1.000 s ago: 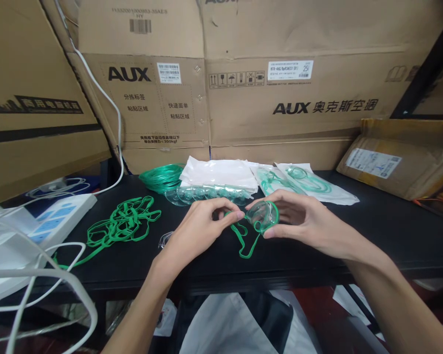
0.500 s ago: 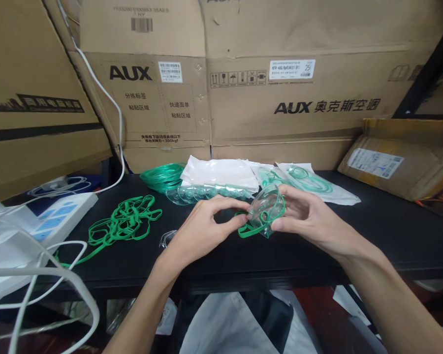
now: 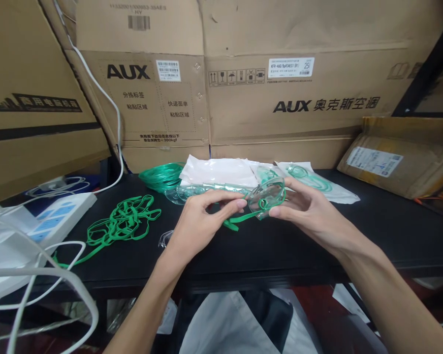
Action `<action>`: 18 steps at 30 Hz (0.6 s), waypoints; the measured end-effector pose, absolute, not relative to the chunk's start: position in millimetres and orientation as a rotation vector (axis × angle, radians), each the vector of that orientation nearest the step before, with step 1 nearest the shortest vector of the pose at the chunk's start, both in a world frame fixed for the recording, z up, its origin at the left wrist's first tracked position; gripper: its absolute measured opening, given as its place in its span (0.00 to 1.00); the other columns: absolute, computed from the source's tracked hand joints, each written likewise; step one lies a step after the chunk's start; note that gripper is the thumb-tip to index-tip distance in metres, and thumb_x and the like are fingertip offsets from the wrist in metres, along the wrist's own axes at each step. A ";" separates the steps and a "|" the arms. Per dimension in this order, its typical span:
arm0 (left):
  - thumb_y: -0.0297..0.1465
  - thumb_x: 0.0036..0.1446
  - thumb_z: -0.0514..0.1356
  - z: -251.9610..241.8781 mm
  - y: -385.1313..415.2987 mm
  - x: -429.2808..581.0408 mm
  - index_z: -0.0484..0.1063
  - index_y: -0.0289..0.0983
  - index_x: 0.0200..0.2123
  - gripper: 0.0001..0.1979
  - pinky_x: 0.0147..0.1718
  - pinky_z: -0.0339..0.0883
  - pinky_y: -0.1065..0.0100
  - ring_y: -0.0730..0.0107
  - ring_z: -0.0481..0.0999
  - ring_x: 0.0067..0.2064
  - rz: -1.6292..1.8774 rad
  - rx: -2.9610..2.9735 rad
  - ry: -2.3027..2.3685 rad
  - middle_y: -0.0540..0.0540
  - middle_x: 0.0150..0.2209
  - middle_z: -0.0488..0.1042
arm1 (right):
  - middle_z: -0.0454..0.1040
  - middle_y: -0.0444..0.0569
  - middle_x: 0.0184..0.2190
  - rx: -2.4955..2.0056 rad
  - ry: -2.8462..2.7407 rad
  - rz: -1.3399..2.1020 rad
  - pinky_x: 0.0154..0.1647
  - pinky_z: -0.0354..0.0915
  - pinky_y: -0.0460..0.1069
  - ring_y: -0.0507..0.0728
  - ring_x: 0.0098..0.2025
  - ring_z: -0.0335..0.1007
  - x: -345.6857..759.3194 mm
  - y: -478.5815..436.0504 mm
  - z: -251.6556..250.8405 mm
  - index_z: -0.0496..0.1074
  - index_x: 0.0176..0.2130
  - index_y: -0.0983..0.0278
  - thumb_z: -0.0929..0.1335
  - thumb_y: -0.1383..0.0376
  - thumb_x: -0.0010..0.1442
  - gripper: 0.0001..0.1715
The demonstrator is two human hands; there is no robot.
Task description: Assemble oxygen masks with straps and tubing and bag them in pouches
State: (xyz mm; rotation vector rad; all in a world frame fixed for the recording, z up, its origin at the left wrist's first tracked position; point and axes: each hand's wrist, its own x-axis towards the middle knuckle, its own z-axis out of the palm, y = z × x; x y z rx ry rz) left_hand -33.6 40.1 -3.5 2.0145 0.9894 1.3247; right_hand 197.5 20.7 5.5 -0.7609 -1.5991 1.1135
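Above the black table [image 3: 391,231], my right hand [image 3: 306,214] grips a clear green-tinted face mask [image 3: 268,196] by its rim. My left hand [image 3: 203,221] pinches the green elastic strap [image 3: 239,219] that runs from the mask, its thumb and fingers closed on it. The strap is drawn in a short line between the two hands. A row of stacked clear masks [image 3: 203,191] lies just behind my hands.
A heap of loose green straps [image 3: 123,221] lies at the left, coiled green tubing [image 3: 162,176] and white plastic bags [image 3: 221,172] at the back. Bagged masks [image 3: 313,184] lie right of those. A white power strip [image 3: 40,221] and cables sit far left; cardboard boxes [image 3: 280,98] wall the back.
Both hands have lifted the mask slightly. The strap that hung in a loop below the mask is now pulled up and held short by my left hand.
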 end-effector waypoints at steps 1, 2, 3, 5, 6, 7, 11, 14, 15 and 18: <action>0.40 0.61 0.67 -2.4 39.1 -33.2 0.84 0.42 0.43 0.11 0.43 0.70 0.68 0.65 0.81 0.40 1.328 2.008 0.987 0.50 0.39 0.84 | 0.78 0.46 0.53 -0.776 -1.583 1.111 0.61 0.71 0.56 0.63 0.58 0.74 197.3 20.9 5.4 0.76 0.45 0.56 0.79 0.63 0.55 0.18; 0.40 0.62 0.67 -1.4 38.1 -32.8 0.84 0.42 0.43 0.11 0.44 0.70 0.68 0.65 0.81 0.41 1.330 2.009 0.982 0.50 0.40 0.84 | 0.78 0.46 0.53 -0.788 -1.573 1.113 0.61 0.71 0.56 0.63 0.58 0.74 197.2 20.9 5.4 0.75 0.45 0.56 0.79 0.63 0.56 0.19; 0.39 0.62 0.67 -0.6 37.4 -32.4 0.84 0.41 0.43 0.11 0.46 0.70 0.67 0.65 0.81 0.43 1.336 2.014 0.979 0.49 0.42 0.84 | 0.78 0.46 0.53 -0.797 -1.570 1.114 0.61 0.71 0.56 0.63 0.58 0.74 196.9 20.8 5.4 0.75 0.46 0.56 0.79 0.63 0.56 0.19; 0.39 0.62 0.66 0.6 36.5 -31.8 0.84 0.41 0.42 0.10 0.49 0.70 0.67 0.63 0.80 0.45 1.347 2.033 0.979 0.48 0.43 0.83 | 0.78 0.47 0.53 -0.808 -1.580 1.107 0.61 0.71 0.56 0.63 0.58 0.74 196.5 20.1 5.8 0.75 0.46 0.56 0.78 0.63 0.57 0.18; 0.38 0.62 0.66 1.0 36.3 -31.7 0.84 0.40 0.41 0.10 0.50 0.70 0.66 0.63 0.80 0.45 1.349 2.043 0.980 0.48 0.43 0.83 | 0.78 0.47 0.54 -0.813 -1.588 1.099 0.61 0.71 0.56 0.62 0.58 0.74 196.4 19.8 6.1 0.75 0.46 0.56 0.78 0.63 0.57 0.18; 0.39 0.63 0.66 1.4 36.3 -31.9 0.84 0.40 0.40 0.10 0.50 0.70 0.66 0.63 0.80 0.45 1.347 2.052 0.982 0.48 0.43 0.83 | 0.78 0.47 0.53 -0.816 -1.595 1.091 0.61 0.71 0.56 0.62 0.58 0.74 196.3 19.7 6.3 0.75 0.46 0.57 0.78 0.62 0.57 0.18; 0.39 0.64 0.65 2.0 36.6 -33.5 0.83 0.40 0.39 0.11 0.48 0.70 0.66 0.63 0.80 0.43 1.315 2.092 1.002 0.48 0.41 0.83 | 0.78 0.47 0.53 -0.815 -1.612 1.071 0.60 0.71 0.55 0.62 0.56 0.76 197.1 21.1 6.0 0.75 0.45 0.57 0.79 0.62 0.56 0.19; 0.39 0.64 0.64 1.8 36.5 -34.0 0.83 0.40 0.39 0.10 0.46 0.69 0.67 0.64 0.79 0.43 1.303 2.117 1.016 0.49 0.41 0.83 | 0.78 0.47 0.52 -0.819 -1.618 1.047 0.60 0.71 0.56 0.62 0.55 0.76 197.9 22.9 4.9 0.75 0.45 0.57 0.79 0.60 0.55 0.19; 0.39 0.65 0.64 1.6 36.4 -33.8 0.83 0.40 0.39 0.10 0.46 0.69 0.67 0.65 0.79 0.43 1.295 2.127 1.015 0.49 0.40 0.83 | 0.78 0.47 0.52 -0.823 -1.624 1.037 0.60 0.70 0.56 0.62 0.55 0.76 198.0 23.2 4.6 0.75 0.45 0.57 0.79 0.60 0.55 0.19; 0.39 0.65 0.63 1.0 36.2 -33.0 0.83 0.41 0.39 0.10 0.45 0.68 0.68 0.66 0.79 0.42 1.274 2.147 1.019 0.50 0.40 0.82 | 0.79 0.46 0.51 -0.835 -1.666 1.013 0.61 0.70 0.57 0.63 0.55 0.76 198.3 23.2 4.5 0.75 0.44 0.57 0.79 0.60 0.55 0.19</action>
